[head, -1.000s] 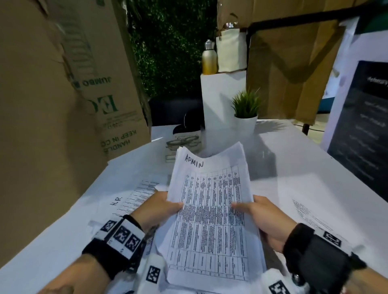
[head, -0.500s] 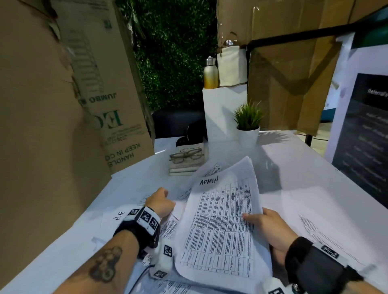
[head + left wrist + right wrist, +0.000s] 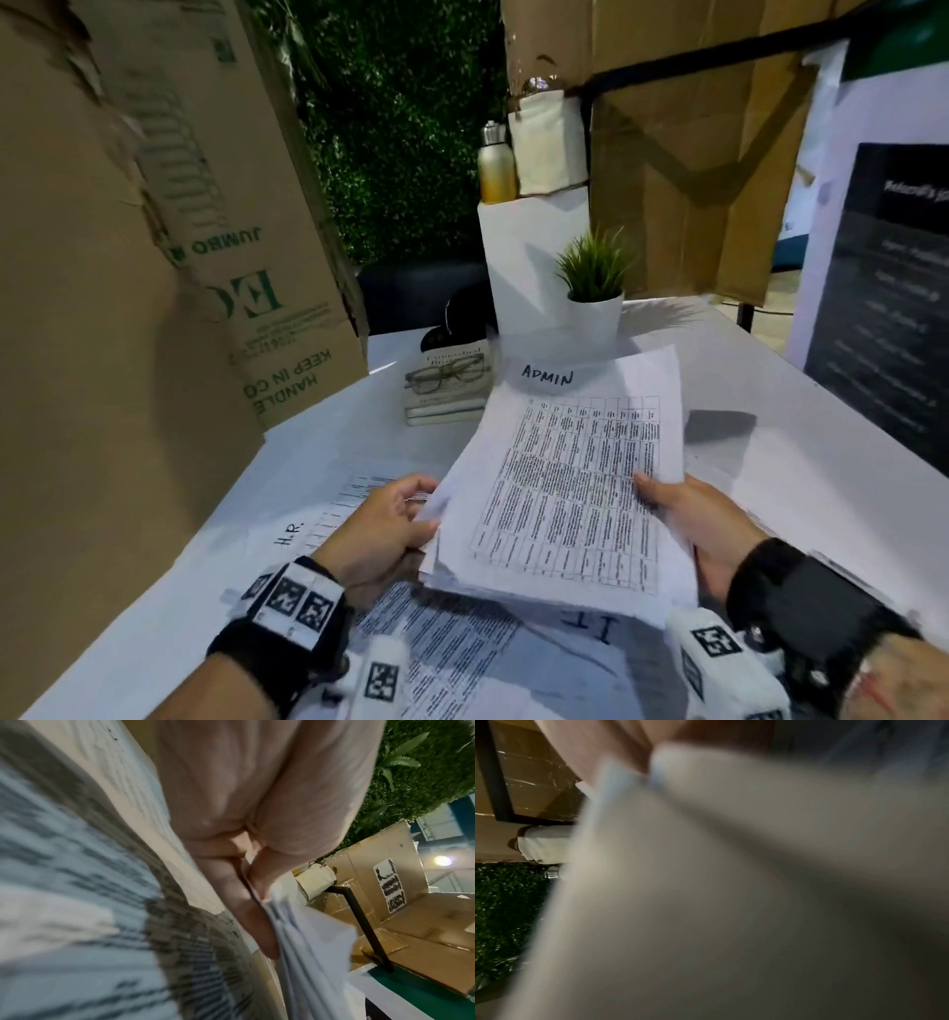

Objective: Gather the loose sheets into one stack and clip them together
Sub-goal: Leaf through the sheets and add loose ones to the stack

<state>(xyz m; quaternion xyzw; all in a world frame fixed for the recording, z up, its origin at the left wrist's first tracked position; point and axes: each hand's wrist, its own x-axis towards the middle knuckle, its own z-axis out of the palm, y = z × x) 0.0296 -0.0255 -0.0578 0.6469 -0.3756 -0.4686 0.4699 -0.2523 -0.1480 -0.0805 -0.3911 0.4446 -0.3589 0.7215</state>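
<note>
1. At lower centre of the head view, a stack of sheets (image 3: pixel 565 493), its top page headed "ADMIN", is held above the bench (image 3: pixel 801 462).
2. The left hand (image 3: pixel 380 529) has its grip pinched on the stack's left edge.
3. The right hand (image 3: pixel 698 529) has its grip closed on the right edge, thumb on top.
4. More sheets marked "H.R." (image 3: pixel 328 519) and "IT" (image 3: pixel 590 627) lie flat on the bench beneath.

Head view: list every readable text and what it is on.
"ADMIN": top sheet of the held stack.
"H.R.": sheet on the table.
"IT": sheet under the stack.
"JUMBO", "EC", "KEEP IN CO", "HANDLE", upside down: cardboard box.
Table print, book cover, dark sign: too blurred.
</note>
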